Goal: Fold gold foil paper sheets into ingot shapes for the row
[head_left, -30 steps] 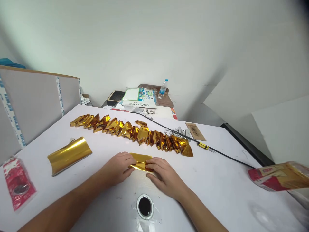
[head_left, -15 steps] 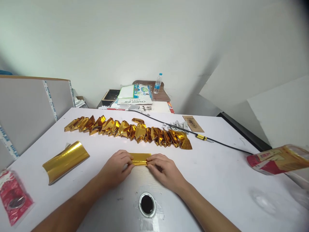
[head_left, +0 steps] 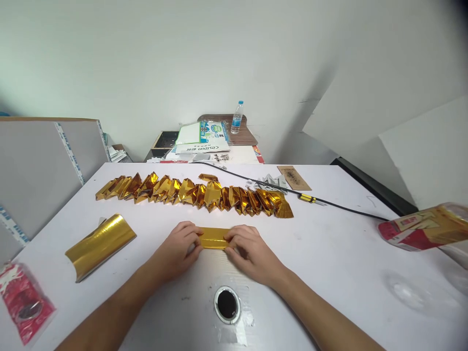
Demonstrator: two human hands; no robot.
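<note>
A folded strip of shiny gold foil paper [head_left: 213, 238] lies between my hands near the middle of the white table. My left hand [head_left: 182, 246] pinches its left end, fingers curled and thumb below. At the right end my right hand [head_left: 248, 251] grips it in the same way. Beyond them stretches a long row of folded gold paper ingots [head_left: 186, 192], with one more ingot [head_left: 208, 177] behind the row. To the left rests a curved stack of gold foil sheets [head_left: 102, 246].
A black cable [head_left: 256, 183] with a yellow-handled tool [head_left: 307, 198] crosses the back right, near silver folded paper [head_left: 272, 182] and a brown card [head_left: 294, 178]. A red packet [head_left: 25, 302] lies left, a red-gold plastic bag [head_left: 424, 226] right. A round hole [head_left: 227, 304] sits in front.
The view has shifted slightly. Both hands still hold the folded gold strip, and the right fingers have curled a little more at its end.
</note>
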